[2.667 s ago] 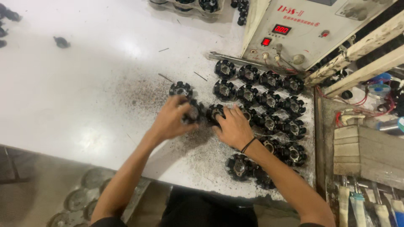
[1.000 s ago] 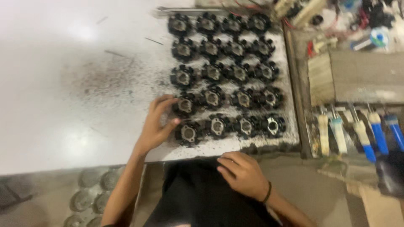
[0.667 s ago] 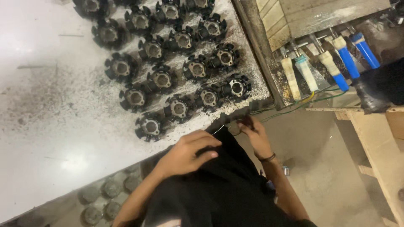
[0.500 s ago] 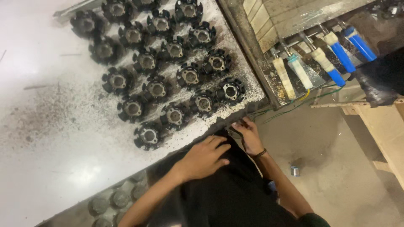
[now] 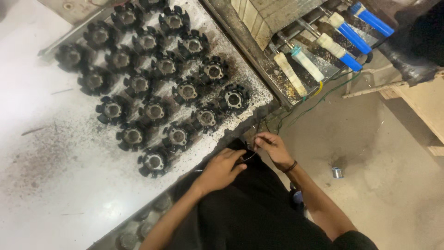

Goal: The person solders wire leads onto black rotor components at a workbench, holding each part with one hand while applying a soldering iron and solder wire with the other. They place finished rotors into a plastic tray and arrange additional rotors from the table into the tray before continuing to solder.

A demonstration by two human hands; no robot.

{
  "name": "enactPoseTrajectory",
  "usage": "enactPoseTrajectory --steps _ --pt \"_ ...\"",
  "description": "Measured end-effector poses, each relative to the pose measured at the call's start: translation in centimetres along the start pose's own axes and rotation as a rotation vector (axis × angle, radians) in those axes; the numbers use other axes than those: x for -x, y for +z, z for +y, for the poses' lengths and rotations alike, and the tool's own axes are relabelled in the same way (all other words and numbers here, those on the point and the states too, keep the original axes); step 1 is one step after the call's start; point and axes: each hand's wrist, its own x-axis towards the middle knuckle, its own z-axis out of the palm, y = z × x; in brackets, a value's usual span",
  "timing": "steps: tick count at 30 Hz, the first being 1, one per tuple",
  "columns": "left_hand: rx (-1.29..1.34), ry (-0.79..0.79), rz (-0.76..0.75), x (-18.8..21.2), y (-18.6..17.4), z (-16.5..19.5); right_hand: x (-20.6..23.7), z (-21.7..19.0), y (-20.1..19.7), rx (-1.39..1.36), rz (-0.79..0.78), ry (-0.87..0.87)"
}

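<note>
Pinching a thin wire (image 5: 249,155) over the lap, below the table (image 5: 60,185) edge, the right hand (image 5: 274,147) had fingers closed on one end; the left hand (image 5: 221,169) fingers curled near the other. It seemed light, springy, best held near the ends.

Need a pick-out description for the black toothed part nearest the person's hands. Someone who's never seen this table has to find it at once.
Start at the white table with its speckled dark dust, where rows of black toothed round parts are laid out. Follow the rows down to the table's front edge, toward the left hand. The part sits alone at the end of the lowest row, with bare table below and left of it.
</note>
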Motion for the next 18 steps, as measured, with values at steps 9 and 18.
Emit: enactPoseTrajectory --steps 9,18 --pt "0.069 0.162 0.004 -0.4 1.0 2.5 4.2 -4.2 -1.0 -0.040 -0.128 0.103" --pt "0.209 0.168 0.007 4.5 -4.1 6.0 4.4 -10.6 2.8 -0.450 -0.391 -0.070"
